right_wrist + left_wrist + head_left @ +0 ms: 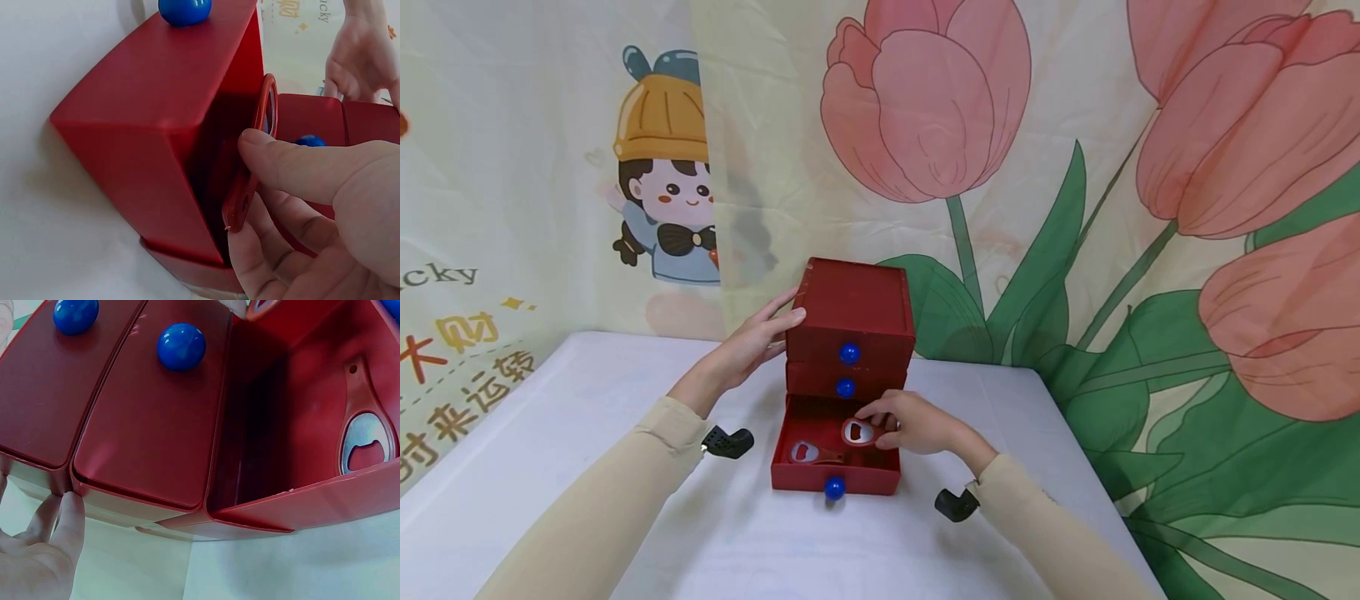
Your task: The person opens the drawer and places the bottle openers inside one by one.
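Note:
A dark red box (857, 287) with stacked drawers and blue ball knobs stands on the table. Its bottom drawer (797, 477) is pulled out. My left hand (748, 346) rests against the box's left side with fairly straight fingers, the thumb by the top edge. Over the drawer, my right hand (917, 421) pinches a red bottle opener (240, 203) by its handle, between thumb and fingers. Its metal head faces up in the head view. A second red bottle opener (359, 394) lies flat on the drawer floor, toward the left wall.
The two upper drawers are closed, with blue knobs (849, 354) on their fronts. A white cloth covers the table (715, 533). Behind it hangs a printed fabric backdrop (775, 125) with tulips and a cartoon figure. A small black device sits at each cuff.

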`<state>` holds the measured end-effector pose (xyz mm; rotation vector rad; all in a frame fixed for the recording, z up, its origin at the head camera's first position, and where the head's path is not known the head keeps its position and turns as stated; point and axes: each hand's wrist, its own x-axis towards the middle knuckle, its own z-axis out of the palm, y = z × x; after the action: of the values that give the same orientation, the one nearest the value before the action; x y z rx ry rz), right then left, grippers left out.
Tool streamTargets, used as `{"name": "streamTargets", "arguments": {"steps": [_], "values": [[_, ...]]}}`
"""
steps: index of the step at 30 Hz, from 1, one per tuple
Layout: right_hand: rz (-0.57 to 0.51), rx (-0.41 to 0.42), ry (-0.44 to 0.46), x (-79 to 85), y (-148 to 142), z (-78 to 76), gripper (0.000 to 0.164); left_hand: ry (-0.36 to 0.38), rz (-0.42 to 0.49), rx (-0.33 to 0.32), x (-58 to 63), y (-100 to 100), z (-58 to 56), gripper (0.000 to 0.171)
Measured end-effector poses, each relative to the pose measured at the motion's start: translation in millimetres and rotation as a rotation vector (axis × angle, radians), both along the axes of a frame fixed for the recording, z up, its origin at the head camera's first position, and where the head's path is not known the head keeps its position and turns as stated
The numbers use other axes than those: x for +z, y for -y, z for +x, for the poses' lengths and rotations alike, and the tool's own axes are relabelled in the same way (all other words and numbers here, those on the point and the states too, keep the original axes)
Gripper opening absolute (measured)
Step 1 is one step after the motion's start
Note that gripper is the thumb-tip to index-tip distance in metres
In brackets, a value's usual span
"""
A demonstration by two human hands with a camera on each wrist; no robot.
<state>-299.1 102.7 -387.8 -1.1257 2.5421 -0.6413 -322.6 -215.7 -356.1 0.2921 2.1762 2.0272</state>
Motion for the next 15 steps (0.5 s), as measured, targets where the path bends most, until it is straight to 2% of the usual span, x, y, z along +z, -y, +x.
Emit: {"name": "streamTargets", "arguments": {"steps": [15], "values": [[-0.005,0.020,-0.014,-14.5,15,-3.3,0.045,-0.005,-0.007,-0.001,0.1,0,-0.1,0.080]]}}
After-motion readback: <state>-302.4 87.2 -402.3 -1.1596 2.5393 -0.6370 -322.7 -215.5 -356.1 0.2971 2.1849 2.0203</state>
